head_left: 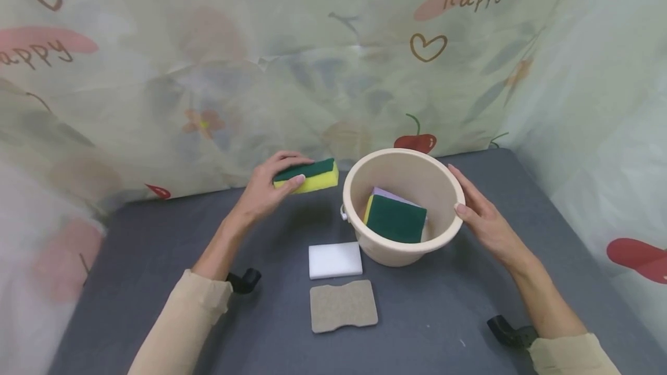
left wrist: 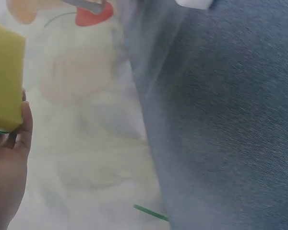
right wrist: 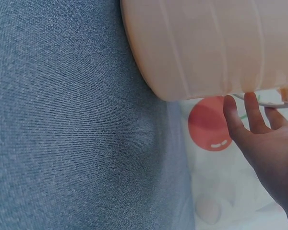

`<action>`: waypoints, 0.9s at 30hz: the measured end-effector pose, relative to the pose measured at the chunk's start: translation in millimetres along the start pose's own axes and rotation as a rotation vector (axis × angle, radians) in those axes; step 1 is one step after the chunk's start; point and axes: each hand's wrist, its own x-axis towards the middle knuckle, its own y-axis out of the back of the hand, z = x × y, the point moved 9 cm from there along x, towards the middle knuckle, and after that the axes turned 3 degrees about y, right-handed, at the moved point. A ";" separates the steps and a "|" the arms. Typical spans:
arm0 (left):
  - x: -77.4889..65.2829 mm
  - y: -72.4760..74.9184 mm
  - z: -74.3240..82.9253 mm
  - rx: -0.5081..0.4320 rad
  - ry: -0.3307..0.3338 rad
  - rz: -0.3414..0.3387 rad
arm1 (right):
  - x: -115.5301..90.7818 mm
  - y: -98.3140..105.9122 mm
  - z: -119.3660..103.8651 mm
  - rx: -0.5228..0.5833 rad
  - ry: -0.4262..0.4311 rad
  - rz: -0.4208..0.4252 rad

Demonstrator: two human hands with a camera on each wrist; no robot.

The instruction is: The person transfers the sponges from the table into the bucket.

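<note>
Covering the whole work area, a grey table (head_left: 448,328) spreads out beneath a printed curtain (head_left: 208,74) that hangs behind it and along the right side.

A beige bucket (head_left: 403,250) stands near the table's middle, slightly toward 2 o'clock. Inside it, a green-faced sponge (head_left: 396,219) leans against the wall, with a pale purple piece (head_left: 388,194) behind it at 12 o'clock.

At 3 o'clock of the bucket, the right hand (head_left: 482,219) rests against the outer wall with fingers straight and relaxed, gripping nothing. The right wrist view shows the fingertips (right wrist: 233,112) at the bucket's rim (right wrist: 259,91).

At 9 o'clock of the bucket, just beside its rim, the left hand (head_left: 268,187) grasps a yellow sponge (head_left: 312,179) with a green top, fingers curled over the top and thumb under the near side. That sponge is lifted off the table. The left wrist view shows its yellow side (left wrist: 5,76) against the fingers.

At 7 o'clock of the bucket, just beside its base, a white block (head_left: 335,260) lies flat. Directly at 6 o'clock of the block, close but apart, lies a tan pad (head_left: 343,306) with notched sides.

Two small black clips, one (head_left: 244,280) by the left sleeve and the other (head_left: 508,331) by the right sleeve, sit near the wrists.
</note>
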 end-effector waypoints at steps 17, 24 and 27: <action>26.0 -19.5 57.2 0.020 -0.078 -0.043 | -1.8 -1.2 3.1 0.008 -0.001 -0.001; 36.7 -33.0 71.8 0.042 -0.107 -0.098 | -0.6 -1.1 2.5 0.025 0.011 -0.006; 40.1 -40.3 77.1 0.045 -0.137 -0.111 | 0.0 -1.0 2.8 0.030 0.011 -0.004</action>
